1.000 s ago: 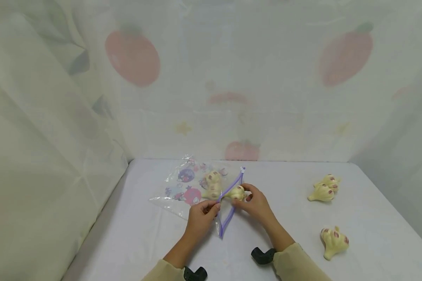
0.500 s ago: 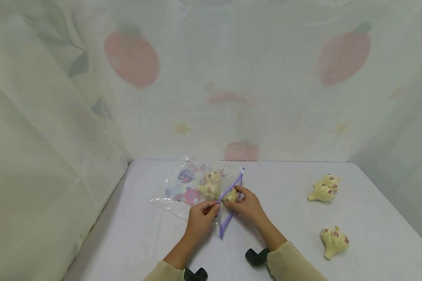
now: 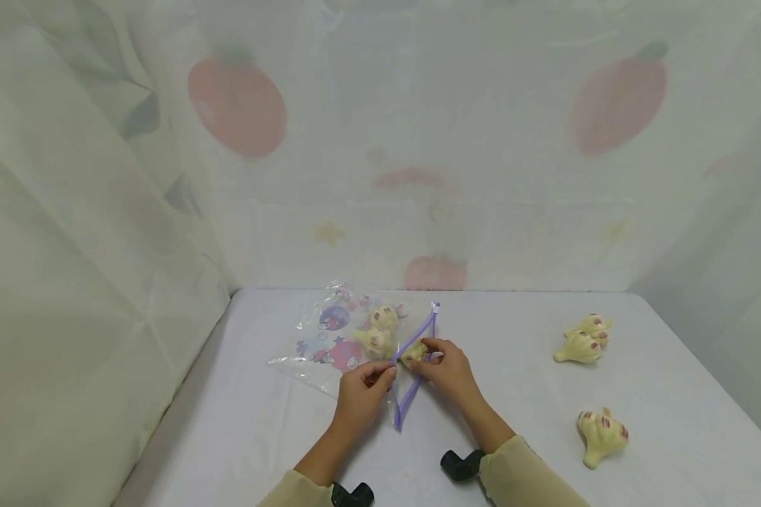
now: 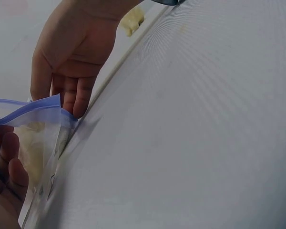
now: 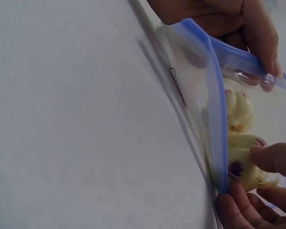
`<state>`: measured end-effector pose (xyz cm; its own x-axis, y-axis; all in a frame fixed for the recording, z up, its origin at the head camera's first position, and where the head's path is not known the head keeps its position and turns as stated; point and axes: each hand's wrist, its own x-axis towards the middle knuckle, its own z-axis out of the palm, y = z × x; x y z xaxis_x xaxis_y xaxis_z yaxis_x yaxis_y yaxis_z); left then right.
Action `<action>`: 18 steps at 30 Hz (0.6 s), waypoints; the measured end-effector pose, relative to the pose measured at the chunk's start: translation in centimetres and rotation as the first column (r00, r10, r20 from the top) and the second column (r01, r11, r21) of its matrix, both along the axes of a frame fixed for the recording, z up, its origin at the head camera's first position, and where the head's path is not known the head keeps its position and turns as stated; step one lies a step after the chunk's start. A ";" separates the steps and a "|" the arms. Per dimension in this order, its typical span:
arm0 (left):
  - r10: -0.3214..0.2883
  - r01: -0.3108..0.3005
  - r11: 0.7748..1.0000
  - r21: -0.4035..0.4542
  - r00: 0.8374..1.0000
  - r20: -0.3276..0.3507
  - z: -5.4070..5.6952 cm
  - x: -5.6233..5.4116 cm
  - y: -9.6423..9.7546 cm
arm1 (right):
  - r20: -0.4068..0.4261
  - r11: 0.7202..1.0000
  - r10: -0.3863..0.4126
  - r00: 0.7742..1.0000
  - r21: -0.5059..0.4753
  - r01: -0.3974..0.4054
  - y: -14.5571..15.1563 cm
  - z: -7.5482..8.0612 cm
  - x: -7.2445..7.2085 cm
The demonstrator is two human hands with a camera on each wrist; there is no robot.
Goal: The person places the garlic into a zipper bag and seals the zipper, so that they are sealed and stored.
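A clear zip bag [image 3: 345,355] with printed pictures lies on the table, its purple zip rim [image 3: 409,403] spread apart. My left hand [image 3: 361,393] pinches the near-left side of that rim between thumb and fingers. At the mouth, my right hand [image 3: 450,370] holds a garlic bulb [image 3: 413,352], pale yellow with purple marks. In the right wrist view the thumb lies on top of this bulb [image 5: 240,160], with fingers beneath, within the bag opening. Farther inside, a bulb [image 3: 384,318] and another bulb [image 3: 377,343] show through the plastic.
On the right of the white table [image 3: 501,324] lie a pair of garlic bulbs [image 3: 580,347] close together and a single bulb [image 3: 602,436] nearer the front. A printed curtain [image 3: 514,176] hangs behind the table. Black wrist mounts [image 3: 461,465] sit below both hands.
My right hand has moved left with its garlic bulb, bringing it from outside the rim into the bag's mouth. Bulbs inside have shifted slightly left. The left hand keeps its place.
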<state>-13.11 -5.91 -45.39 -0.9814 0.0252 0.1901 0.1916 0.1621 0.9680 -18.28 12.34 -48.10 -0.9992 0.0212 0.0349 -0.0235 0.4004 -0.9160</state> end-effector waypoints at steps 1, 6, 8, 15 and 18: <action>0.000 0.000 1.000 0.001 1.000 -0.005 0.0 0.0 0.0 | -0.005 1.000 -0.003 1.000 0.003 0.003 0.0 0.0 0.0; 0.000 0.000 1.000 -0.001 1.000 -0.011 -0.1 0.0 0.0 | -0.024 1.000 -0.002 1.000 0.009 0.002 -0.2 -0.1 -0.1; -0.003 0.003 1.000 -0.001 1.000 -0.009 -0.1 0.0 0.0 | -0.031 1.000 0.003 1.000 0.013 -0.003 -0.2 -0.1 -0.1; -0.003 0.003 1.000 -0.001 1.000 -0.006 0.0 0.0 0.0 | -0.039 0.999 0.007 0.999 0.042 -0.005 0.3 0.3 0.3; 0.001 -0.001 1.000 -0.003 1.000 -0.008 0.0 0.0 0.0 | -0.017 0.999 0.002 1.000 0.034 -0.001 1.0 0.8 0.7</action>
<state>-13.08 -5.90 -45.42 -0.9799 0.0243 0.1979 0.1992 0.1651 0.9659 -17.57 13.30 -47.34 -0.9984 0.0185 0.0530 -0.0399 0.4315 -0.9012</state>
